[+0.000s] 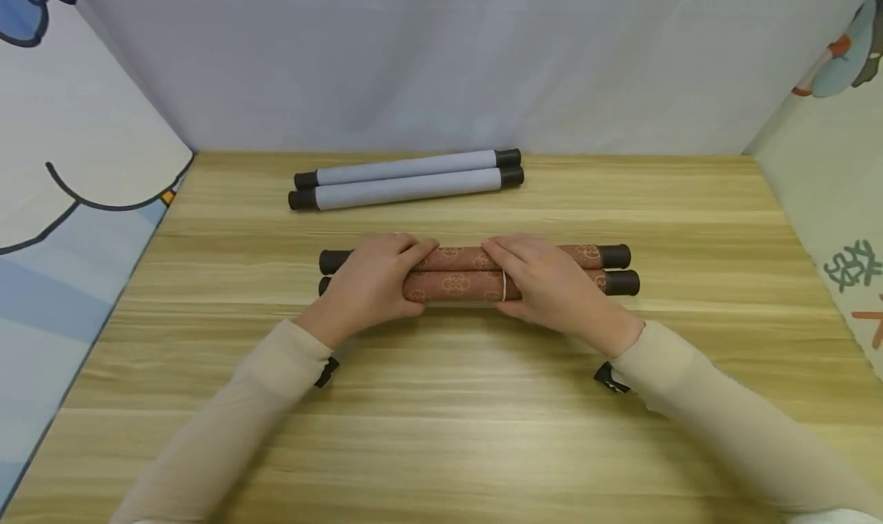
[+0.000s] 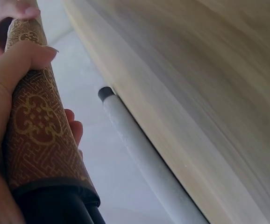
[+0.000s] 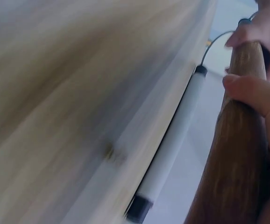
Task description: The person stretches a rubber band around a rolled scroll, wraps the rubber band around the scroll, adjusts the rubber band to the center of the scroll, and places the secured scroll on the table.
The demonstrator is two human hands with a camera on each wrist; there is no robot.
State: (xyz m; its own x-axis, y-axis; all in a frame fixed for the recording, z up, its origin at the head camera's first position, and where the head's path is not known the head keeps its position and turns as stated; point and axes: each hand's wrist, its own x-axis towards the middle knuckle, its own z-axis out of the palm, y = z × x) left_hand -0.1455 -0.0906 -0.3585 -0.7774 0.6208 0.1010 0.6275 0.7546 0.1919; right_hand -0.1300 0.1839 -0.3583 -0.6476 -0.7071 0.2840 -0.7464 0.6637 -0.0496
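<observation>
Brown scrolls (image 1: 455,284) in grip of left hand (image 1: 372,280), right hand (image 1: 549,288); tabletop (image 1: 469,424) contact unclear.

On your wood-grain table (image 1: 441,432), two pale-grey cylindrical rolls with black ends (image 1: 407,189) lie upper centre-left. Nearer you, mid-frame, two brown patterned cylindrical rolls (image 1: 455,286) sit in your left hand (image 1: 375,279) and right hand (image 1: 552,283).

From the brown rolls (image 1: 455,285), there is room to pass over the table (image 1: 717,263) at 3 o'clock, and at 6 between the sleeves (image 1: 234,409). Grey rolls (image 1: 407,191) block 11 o'clock; the pale cloth (image 1: 483,64) blocks 12.
</observation>
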